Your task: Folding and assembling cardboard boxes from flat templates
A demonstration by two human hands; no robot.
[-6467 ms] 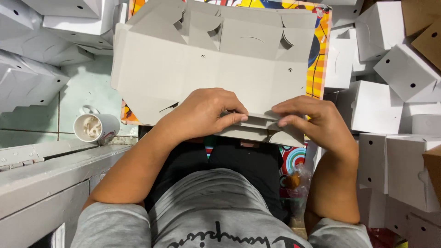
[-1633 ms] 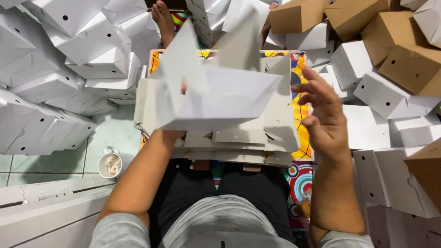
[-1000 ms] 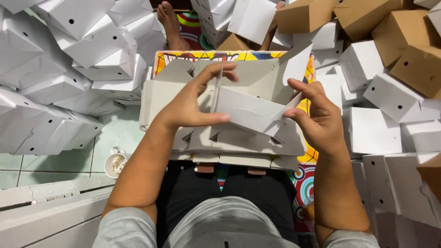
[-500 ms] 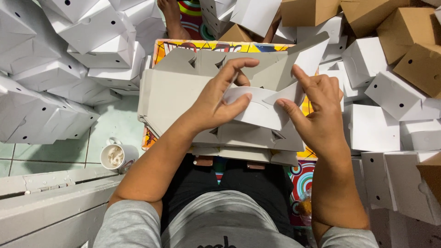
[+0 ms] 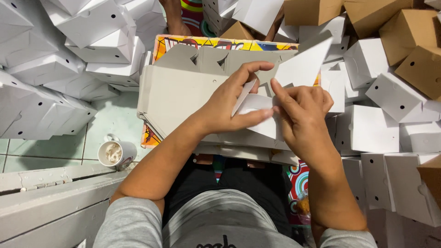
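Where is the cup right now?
In the head view, the cup stands on the green floor tiles at lower left, beside the person's left forearm.

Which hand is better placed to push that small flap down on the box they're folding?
Probably the left hand: its thumb and fingers already pinch the small flap of the white box. The right hand lies flat on the box's side, steadying it.
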